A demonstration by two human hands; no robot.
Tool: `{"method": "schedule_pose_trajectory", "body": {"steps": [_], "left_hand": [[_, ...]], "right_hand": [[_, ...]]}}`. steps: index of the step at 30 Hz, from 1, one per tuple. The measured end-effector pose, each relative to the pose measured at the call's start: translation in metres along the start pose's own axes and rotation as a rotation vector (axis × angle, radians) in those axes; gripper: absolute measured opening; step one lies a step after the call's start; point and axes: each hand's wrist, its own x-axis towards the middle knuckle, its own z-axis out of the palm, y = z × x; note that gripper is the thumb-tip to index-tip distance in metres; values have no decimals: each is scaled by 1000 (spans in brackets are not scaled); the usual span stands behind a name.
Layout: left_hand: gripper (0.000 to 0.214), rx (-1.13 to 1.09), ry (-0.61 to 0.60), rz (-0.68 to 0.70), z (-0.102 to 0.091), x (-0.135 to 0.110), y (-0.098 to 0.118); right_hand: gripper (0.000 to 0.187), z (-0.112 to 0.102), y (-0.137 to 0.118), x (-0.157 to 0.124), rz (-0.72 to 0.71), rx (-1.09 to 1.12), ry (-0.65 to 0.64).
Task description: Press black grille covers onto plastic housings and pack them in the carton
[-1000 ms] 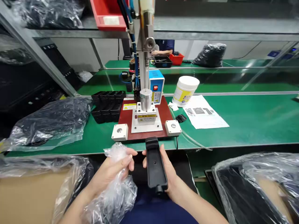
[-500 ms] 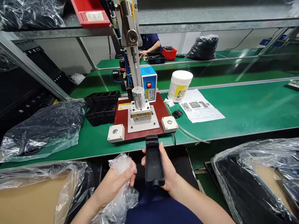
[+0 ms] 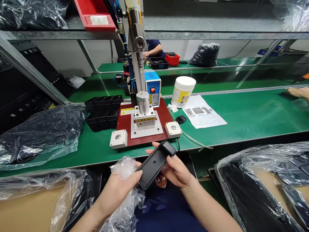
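Observation:
A long black plastic part [image 3: 154, 164] lies tilted between both hands, just below the bench's front edge. My right hand [image 3: 177, 170] grips its upper end, fingers wrapped round it. My left hand [image 3: 122, 187] is closed on a crumpled clear plastic bag [image 3: 125, 199], and its fingertips touch the part's lower end. Straight ahead on the green bench [image 3: 253, 116] stands a small press [image 3: 143, 106] on a red-brown base plate with two white button blocks at its front.
Stacked black trays [image 3: 102, 111] and a bag of black parts [image 3: 41, 132] sit left of the press. A white jar [image 3: 182, 91], a printed sheet [image 3: 202, 114] and a small black piece [image 3: 180, 119] lie to its right. Bag-lined cartons flank my lap. Another person's hand [image 3: 298, 92] rests far right.
The black part has swung from pointing straight ahead to lying slanted, and my left hand, with the bag, has come up to touch its lower end. A hand appeared at the far right.

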Motion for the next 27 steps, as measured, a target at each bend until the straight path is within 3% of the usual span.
{"method": "schedule_pose_trajectory", "body": {"steps": [4, 8, 12, 15, 18, 22, 23, 27], "left_hand": [[14, 363, 200, 282, -10, 2, 6], [22, 635, 215, 682, -19, 4, 15], [43, 893, 293, 965, -30, 6, 11], [52, 946, 295, 1089, -36, 9, 7], [43, 828, 264, 1033, -42, 19, 15], [53, 438, 198, 612, -56, 50, 48], [51, 355, 193, 559, -60, 61, 58], [50, 187, 245, 651, -74, 118, 95]], "right_hand": [[80, -19, -20, -11, 113, -192, -176], [63, -19, -36, -15, 233, -262, -252], [65, -1, -50, -12, 143, -124, -191], [61, 9, -55, -6, 137, -235, -41], [47, 19, -58, 4, 32, -484, 64], [47, 37, -72, 28, -301, -794, 23], [47, 41, -78, 37, -389, -863, 18], [45, 49, -105, 84, -670, -987, 6]]}}
